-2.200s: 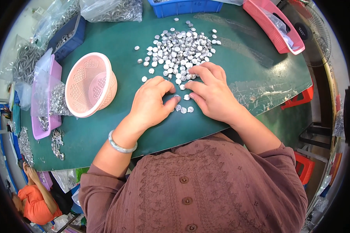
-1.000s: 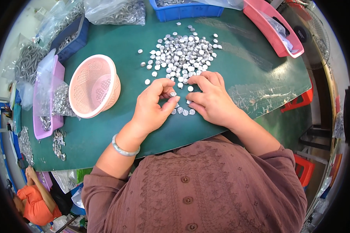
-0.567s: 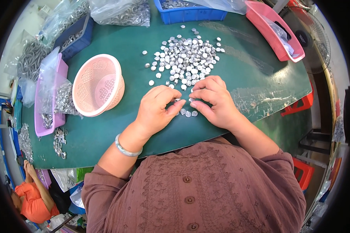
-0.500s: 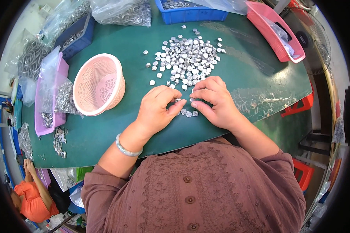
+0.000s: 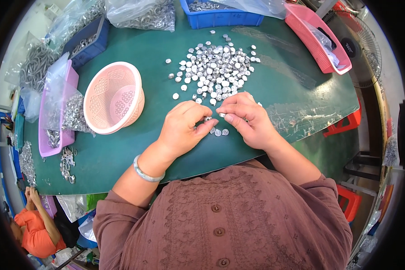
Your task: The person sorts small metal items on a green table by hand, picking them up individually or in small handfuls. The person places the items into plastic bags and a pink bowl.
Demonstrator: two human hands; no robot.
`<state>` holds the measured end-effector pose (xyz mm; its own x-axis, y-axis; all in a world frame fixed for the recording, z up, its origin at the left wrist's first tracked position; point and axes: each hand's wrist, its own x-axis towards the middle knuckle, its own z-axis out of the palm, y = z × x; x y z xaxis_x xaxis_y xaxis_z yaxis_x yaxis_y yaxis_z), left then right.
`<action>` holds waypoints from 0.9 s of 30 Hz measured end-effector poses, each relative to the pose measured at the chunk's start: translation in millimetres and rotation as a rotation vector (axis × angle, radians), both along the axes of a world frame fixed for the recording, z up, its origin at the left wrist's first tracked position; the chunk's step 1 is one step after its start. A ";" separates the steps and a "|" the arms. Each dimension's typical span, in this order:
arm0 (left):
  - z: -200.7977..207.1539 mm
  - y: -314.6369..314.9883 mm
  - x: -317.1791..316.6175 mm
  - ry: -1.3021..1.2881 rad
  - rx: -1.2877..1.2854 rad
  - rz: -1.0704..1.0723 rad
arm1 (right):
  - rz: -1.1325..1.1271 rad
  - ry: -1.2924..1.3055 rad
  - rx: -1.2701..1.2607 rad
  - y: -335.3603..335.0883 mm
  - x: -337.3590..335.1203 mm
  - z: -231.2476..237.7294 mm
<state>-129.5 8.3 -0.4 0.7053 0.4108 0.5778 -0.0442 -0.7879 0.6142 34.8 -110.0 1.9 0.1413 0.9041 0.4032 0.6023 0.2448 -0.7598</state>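
My left hand (image 5: 181, 128), with a pale bangle (image 5: 147, 170) on its wrist, pinches a small silvery metal piece (image 5: 207, 119) between thumb and fingertips. Close beside it, my right hand (image 5: 249, 121) grips a small round metal piece (image 5: 222, 115) by its edge. The two pieces are slightly apart. Just below the fingertips, a few round metal pieces (image 5: 218, 132) lie in a short row on the green table (image 5: 166, 45). Beyond my hands spreads a loose heap of similar small round metal pieces (image 5: 218, 67), some showing a flat pale face.
A pink mesh basket (image 5: 138, 105) stands left of my hands. Further left are a lilac tray (image 5: 44, 130) with bagged metal parts and some metal rings (image 5: 67, 164). Blue bins (image 5: 225, 19) and a pink basket (image 5: 317, 45) line the far side. Another person (image 5: 38, 231) sits at lower left.
My right fingers have lifted slightly, and the round piece in them now shows more plainly. My left hand has shifted a little to the right.
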 end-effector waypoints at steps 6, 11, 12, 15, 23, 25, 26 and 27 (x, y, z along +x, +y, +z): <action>1.9 -2.8 -0.4 -0.007 0.003 -0.017 | 0.044 0.130 -0.041 -1.7 -2.8 2.6; 3.6 -3.3 -0.6 0.006 -0.014 -0.018 | 0.036 0.218 -0.067 -1.3 -3.3 2.4; 4.1 -4.1 -1.0 0.016 -0.029 -0.004 | 0.041 0.211 -0.062 -0.6 -2.6 2.4; 4.1 -4.5 0.2 0.021 -0.044 0.006 | 0.037 0.179 -0.053 -0.6 -2.4 1.4; -5.8 1.6 -1.9 0.141 0.068 -0.062 | -0.034 -0.527 0.012 -4.6 -3.3 -0.3; -5.4 -0.4 -2.7 0.256 0.064 -0.091 | -0.069 -0.477 0.030 -8.9 5.6 2.7; -4.4 -1.4 -2.4 0.257 0.063 -0.100 | -0.096 -0.428 0.052 -11.6 12.6 4.8; -3.3 -2.5 -1.8 0.278 0.023 -0.090 | -0.132 -0.411 0.057 -15.9 21.7 7.8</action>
